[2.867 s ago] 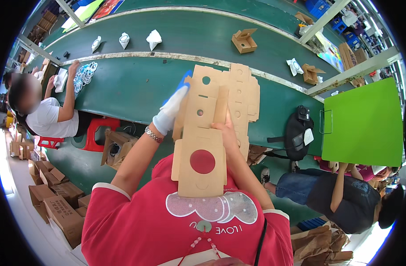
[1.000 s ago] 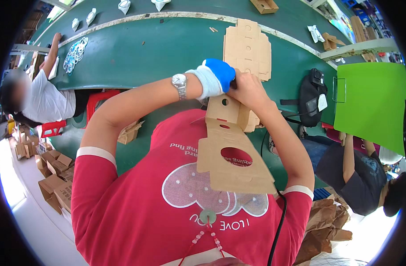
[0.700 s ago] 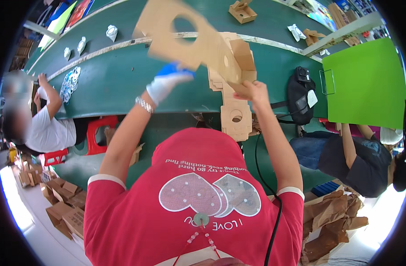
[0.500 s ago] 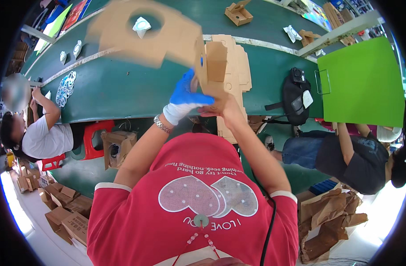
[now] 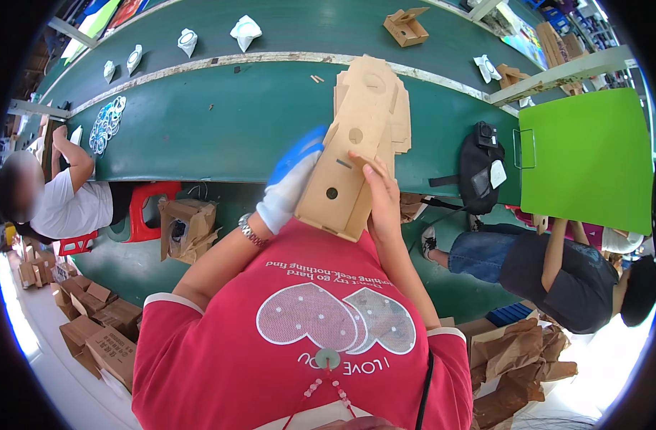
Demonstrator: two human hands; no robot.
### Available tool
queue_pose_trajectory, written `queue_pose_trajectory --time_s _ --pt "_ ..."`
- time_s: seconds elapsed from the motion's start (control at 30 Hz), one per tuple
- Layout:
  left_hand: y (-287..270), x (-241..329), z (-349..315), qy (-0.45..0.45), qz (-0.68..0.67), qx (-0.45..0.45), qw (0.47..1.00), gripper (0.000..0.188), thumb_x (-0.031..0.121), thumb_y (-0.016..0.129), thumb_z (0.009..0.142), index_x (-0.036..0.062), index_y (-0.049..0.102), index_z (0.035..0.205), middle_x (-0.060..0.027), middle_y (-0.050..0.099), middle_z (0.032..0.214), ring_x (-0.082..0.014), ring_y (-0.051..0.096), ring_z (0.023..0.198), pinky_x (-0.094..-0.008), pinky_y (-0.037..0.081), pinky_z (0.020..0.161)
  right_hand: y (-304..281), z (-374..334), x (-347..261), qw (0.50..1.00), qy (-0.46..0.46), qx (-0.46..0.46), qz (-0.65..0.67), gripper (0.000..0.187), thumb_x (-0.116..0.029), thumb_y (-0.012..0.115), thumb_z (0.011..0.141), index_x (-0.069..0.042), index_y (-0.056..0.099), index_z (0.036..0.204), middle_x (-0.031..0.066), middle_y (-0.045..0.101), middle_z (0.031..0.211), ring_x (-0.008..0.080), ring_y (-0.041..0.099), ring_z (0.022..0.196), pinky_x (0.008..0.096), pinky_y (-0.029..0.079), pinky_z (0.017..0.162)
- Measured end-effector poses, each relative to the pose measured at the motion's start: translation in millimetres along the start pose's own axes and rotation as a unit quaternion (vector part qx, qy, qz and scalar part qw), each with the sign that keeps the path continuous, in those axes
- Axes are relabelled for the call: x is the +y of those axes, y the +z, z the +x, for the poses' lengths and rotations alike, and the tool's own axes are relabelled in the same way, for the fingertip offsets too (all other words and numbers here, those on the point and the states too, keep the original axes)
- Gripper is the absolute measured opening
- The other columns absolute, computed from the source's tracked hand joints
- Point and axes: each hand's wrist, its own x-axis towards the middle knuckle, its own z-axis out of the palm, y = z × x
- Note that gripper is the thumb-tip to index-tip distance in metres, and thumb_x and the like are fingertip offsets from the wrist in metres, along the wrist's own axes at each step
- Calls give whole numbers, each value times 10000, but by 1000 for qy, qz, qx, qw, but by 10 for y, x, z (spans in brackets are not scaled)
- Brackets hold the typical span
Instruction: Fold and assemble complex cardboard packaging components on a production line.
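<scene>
A partly folded brown cardboard box [image 5: 317,201] is between my hands at the table's front edge. It is long, with round holes and a slot in its base, its near end toward my body. My left hand [image 5: 291,179], in a blue and white glove, grips its left side; the fingers are blurred. My bare right hand [image 5: 382,192] closes on its right wall, fingertips over the inner side. Beyond and partly under the box lies a stack of flat cardboard blanks [image 5: 401,118] on the green table [image 5: 220,143].
Several white-wrapped pieces [image 5: 246,32] sit on the belt behind the table, with a small open carton [image 5: 406,29]. White and blue rings [image 5: 108,123] lie far left. A black bag [image 5: 478,168] and green board [image 5: 586,158] are at right. People work on both sides.
The large cardboard sheet that was raised and swinging at upper left is now lowered, extending away from me, its base facing up. My right hand has moved along its right wall.
</scene>
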Motion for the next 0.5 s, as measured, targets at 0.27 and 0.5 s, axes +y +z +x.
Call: queue_pose_trajectory --time_s 0.27,0.5 --pt "103 257 -302 71 294 -53 952 297 213 464 1035 60 609 1246 -74 607 1288 -181 582 1163 -313 421 1031 161 -40 138 1000 -16 15 14 262 -191 541 1006 34 663 1062 91 608 1126 152 528 1133 289 393 1000" --pt "51 -99 45 260 96 131 952 496 1 673 904 48 482 1360 -78 575 1272 -143 582 1036 -308 499 913 243 205 208 970 37 168 170 152 -118 668 939 -53 541 992 22 616 967 75 573 893 236 463 764"
